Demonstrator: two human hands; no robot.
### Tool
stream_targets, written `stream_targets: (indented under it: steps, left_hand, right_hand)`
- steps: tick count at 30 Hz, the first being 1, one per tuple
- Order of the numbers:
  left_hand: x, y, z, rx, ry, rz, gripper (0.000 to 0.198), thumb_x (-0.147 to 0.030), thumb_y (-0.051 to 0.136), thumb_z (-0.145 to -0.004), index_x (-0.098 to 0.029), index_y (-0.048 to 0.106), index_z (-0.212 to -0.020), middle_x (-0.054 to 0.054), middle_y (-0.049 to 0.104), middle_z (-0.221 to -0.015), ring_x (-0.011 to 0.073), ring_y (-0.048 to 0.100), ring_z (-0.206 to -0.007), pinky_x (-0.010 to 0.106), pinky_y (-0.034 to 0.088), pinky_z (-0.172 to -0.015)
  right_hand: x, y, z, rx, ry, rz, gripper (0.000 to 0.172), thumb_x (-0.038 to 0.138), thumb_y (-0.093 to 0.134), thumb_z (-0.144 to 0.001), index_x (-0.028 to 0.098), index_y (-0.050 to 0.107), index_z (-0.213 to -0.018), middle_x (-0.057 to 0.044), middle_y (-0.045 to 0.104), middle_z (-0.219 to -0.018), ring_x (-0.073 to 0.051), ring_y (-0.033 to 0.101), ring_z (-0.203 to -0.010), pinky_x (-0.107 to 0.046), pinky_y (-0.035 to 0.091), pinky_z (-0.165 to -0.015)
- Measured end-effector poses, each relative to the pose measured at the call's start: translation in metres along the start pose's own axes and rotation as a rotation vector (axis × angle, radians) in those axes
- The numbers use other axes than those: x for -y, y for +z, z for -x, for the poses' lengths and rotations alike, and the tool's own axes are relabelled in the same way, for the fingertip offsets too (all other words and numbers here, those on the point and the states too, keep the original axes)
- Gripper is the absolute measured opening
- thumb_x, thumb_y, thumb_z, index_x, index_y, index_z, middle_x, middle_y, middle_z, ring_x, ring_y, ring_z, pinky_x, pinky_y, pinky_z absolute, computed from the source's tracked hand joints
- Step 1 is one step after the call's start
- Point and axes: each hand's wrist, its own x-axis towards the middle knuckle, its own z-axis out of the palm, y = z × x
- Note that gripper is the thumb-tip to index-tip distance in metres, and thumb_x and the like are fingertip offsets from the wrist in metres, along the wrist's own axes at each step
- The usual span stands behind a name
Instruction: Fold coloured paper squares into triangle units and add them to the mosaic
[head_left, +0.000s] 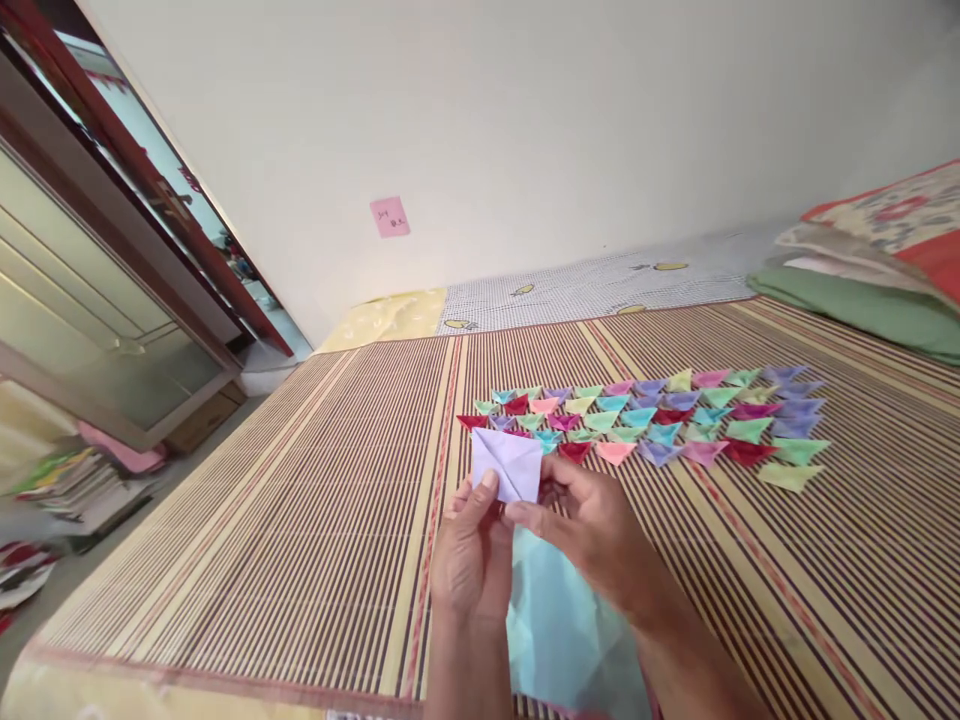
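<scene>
Above the striped mat (322, 500), left hand (469, 550) and right hand (596, 530) pinch one creased lilac paper square (517, 462), fingers curled. Folded paper triangles (636, 417) rest on the mat.

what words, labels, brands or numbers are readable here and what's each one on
None reads clearly.
Pink note on the wall: two bits of dark handwriting, too small and blurred to quote.
Stack of books or papers at far left: too blurred to tell any lettering.
Lavender paper: crease lines, no writing visible on the side shown.
</scene>
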Motion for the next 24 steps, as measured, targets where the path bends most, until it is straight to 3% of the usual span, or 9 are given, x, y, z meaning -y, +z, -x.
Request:
stream_targets:
  steps: [2, 5, 10, 14, 17, 19, 21, 24]
  left_hand:
    - [0.003, 0.0, 0.001, 0.046, -0.046, 0.01, 0.022, -0.013, 0.093, -0.064, -0.013, 0.079, -0.081, 0.01, 0.081, -0.09, 0.0184, 0.076, -0.084, 0.025, 0.06, -0.077]
    - [0.006, 0.0, 0.003, 0.14, -0.087, -0.035, 0.019, -0.017, 0.093, -0.066, -0.013, 0.08, -0.079, 0.011, 0.08, -0.091, 0.0193, 0.075, -0.086, 0.025, 0.058, -0.075]
    - [0.006, -0.002, 0.007, 0.26, -0.062, -0.29, 0.02, -0.026, 0.093, -0.069, -0.014, 0.079, -0.078, 0.006, 0.076, -0.076, 0.014, 0.066, -0.068, 0.023, 0.052, -0.066]
    - [-0.004, -0.004, 0.009, 0.188, 0.04, -0.565, 0.027, -0.032, 0.095, -0.067, -0.014, 0.077, -0.077, 0.002, 0.071, -0.069, 0.0112, 0.063, -0.061, 0.022, 0.051, -0.061]
    - [-0.016, -0.003, 0.012, 0.066, 0.172, -0.647, 0.041, -0.032, 0.093, -0.069, -0.016, 0.077, -0.104, 0.005, 0.078, -0.094, 0.0057, 0.059, -0.048, 0.02, 0.045, -0.049]
    - [-0.022, 0.0, 0.014, 0.099, 0.117, -0.618, 0.051, -0.031, 0.093, -0.068, -0.016, 0.075, -0.112, 0.009, 0.078, -0.104, 0.0061, 0.061, -0.044, 0.018, 0.038, -0.039]
    - [-0.024, 0.002, 0.015, 0.138, 0.064, -0.579, 0.056, -0.03, 0.095, -0.065, -0.014, 0.073, -0.114, 0.006, 0.077, -0.09, 0.0087, 0.064, -0.045, 0.016, 0.036, -0.036]
    - [-0.022, 0.004, 0.014, 0.188, 0.005, -0.534, 0.045, -0.031, 0.097, -0.062, -0.011, 0.074, -0.095, 0.0, 0.068, -0.06, 0.01, 0.063, -0.044, 0.014, 0.042, -0.038]
  right_hand:
    - [-0.001, 0.006, 0.001, -0.086, -0.027, 0.05, 0.014, 0.034, 0.077, -0.086, 0.021, 0.073, -0.09, -0.002, 0.07, -0.082, -0.02, 0.064, -0.077, -0.033, 0.055, -0.078]
    - [-0.003, 0.003, 0.001, -0.175, -0.043, 0.082, 0.02, 0.037, 0.073, -0.089, 0.021, 0.067, -0.079, 0.0, 0.063, -0.072, -0.018, 0.061, -0.071, -0.032, 0.054, -0.071]
    - [0.004, -0.012, 0.002, -0.17, -0.054, 0.168, 0.019, 0.035, 0.068, -0.088, 0.021, 0.063, -0.076, 0.001, 0.062, -0.07, -0.017, 0.058, -0.066, -0.028, 0.049, -0.063]
    - [0.015, -0.023, 0.003, -0.14, -0.063, 0.344, 0.021, 0.033, 0.064, -0.086, 0.021, 0.055, -0.071, 0.001, 0.059, -0.067, -0.015, 0.053, -0.061, -0.026, 0.04, -0.054]
    - [0.018, -0.026, 0.003, -0.116, -0.124, 0.502, 0.022, 0.028, 0.061, -0.087, 0.022, 0.05, -0.069, 0.003, 0.052, -0.063, -0.014, 0.047, -0.057, -0.026, 0.035, -0.052]
    - [0.017, -0.024, 0.003, -0.109, -0.206, 0.59, 0.022, 0.023, 0.06, -0.087, 0.022, 0.048, -0.069, 0.004, 0.049, -0.064, -0.013, 0.045, -0.058, -0.026, 0.034, -0.054]
    - [0.014, -0.021, 0.003, -0.09, -0.279, 0.647, 0.021, 0.019, 0.06, -0.087, 0.022, 0.048, -0.07, 0.003, 0.051, -0.068, -0.014, 0.047, -0.061, -0.026, 0.036, -0.057]
    - [0.01, -0.016, 0.004, -0.037, -0.293, 0.654, 0.02, 0.018, 0.06, -0.089, 0.022, 0.05, -0.073, 0.002, 0.053, -0.072, -0.014, 0.049, -0.065, -0.027, 0.037, -0.061]
